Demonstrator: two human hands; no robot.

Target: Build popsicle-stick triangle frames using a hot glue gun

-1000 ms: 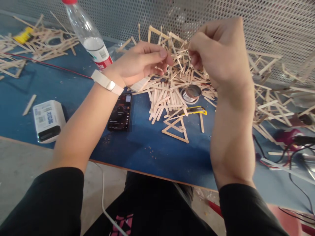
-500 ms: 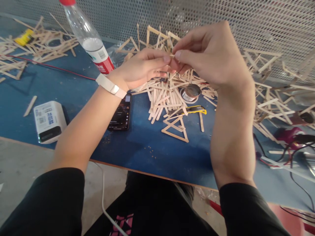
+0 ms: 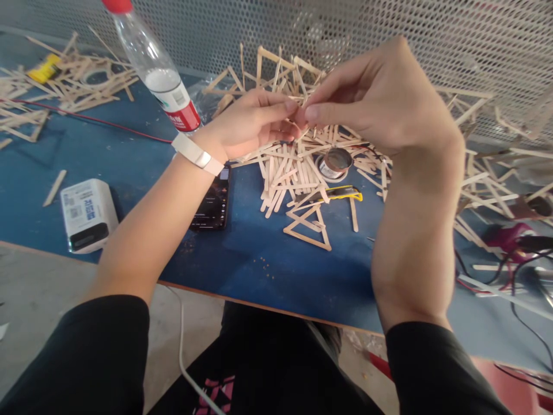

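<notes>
Above a heap of wooden craft sticks (image 3: 287, 173), my left hand (image 3: 259, 121) and my right hand (image 3: 358, 98) meet at the fingertips. Both are closed in a pinch around a thin, pale piece that looks like a craft stick (image 3: 297, 123), mostly hidden by the fingers. Below them, a small open tin (image 3: 336, 163) stands at the heap's right side. A yellow utility knife (image 3: 345, 193) lies at the front of the heap, by a triangle of joined sticks (image 3: 309, 239).
Left of my left forearm are a plastic bottle (image 3: 159, 75) and a white box-shaped device (image 3: 88, 216). A phone (image 3: 211, 202) lies partly under that forearm. More sticks (image 3: 86, 80) lie far left. Cables (image 3: 514, 276) run at the right; a perforated metal panel (image 3: 242, 23) stands behind.
My right wrist has shifted slightly right and its hand has turned a little. The fingertips of both hands stay together, and the pale piece between them has tilted.
</notes>
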